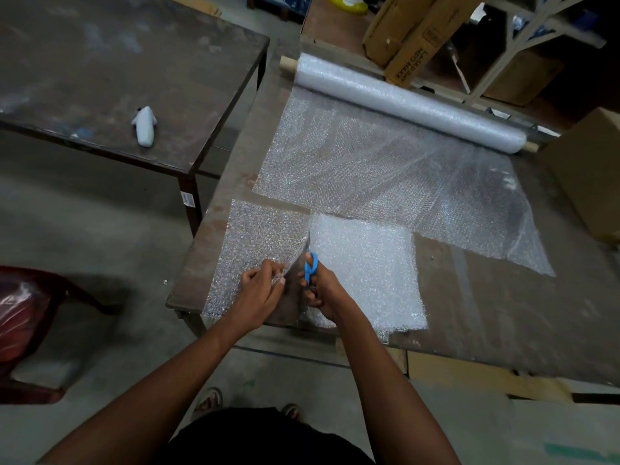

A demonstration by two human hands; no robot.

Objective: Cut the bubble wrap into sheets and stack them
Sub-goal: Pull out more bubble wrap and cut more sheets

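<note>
Cutting bubble wrap at the near edge of the bench [486, 297], centre of frame.

Right hand [323, 292] clamped on blue scissors [310, 266], blades pointing up the frame into a bubble wrap strip [258, 250]; left hand [260, 283] pinching the strip's cut edge just left of the blades. Whiter stack of sheets [365, 266] right of the scissors. Roll [402, 99] lying upper right, wrap unrolled toward the hands.
</note>
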